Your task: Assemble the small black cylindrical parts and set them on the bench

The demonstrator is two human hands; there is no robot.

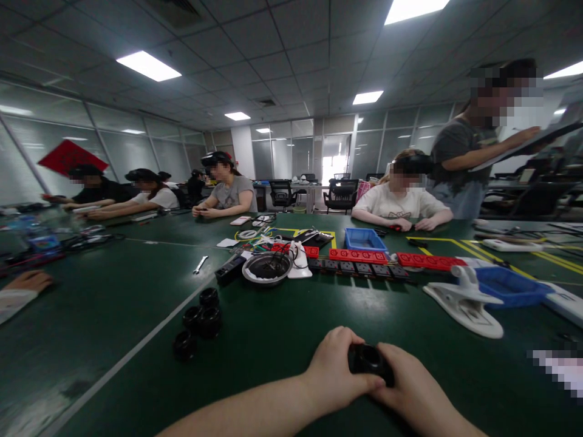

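Note:
Close to the front edge of the view, both my hands are closed around a black, round, hollow part point(371, 359) with a dark opening on top. My left hand point(334, 371) grips its left side, with the thumb across the front. On its right side, my right hand point(407, 379) holds it, the fingers partly hidden behind. To the left on the green table, several similar black, ring-like parts point(209, 320) stand in a cluster.
Beyond my hands lie a metal bowl point(266, 280), red socket strips point(357, 255), a small wrench point(200, 264) and blue trays point(510, 285). A white clamp-like stand point(473, 309) is at the right. Another person's hand point(30, 282) rests at far left.

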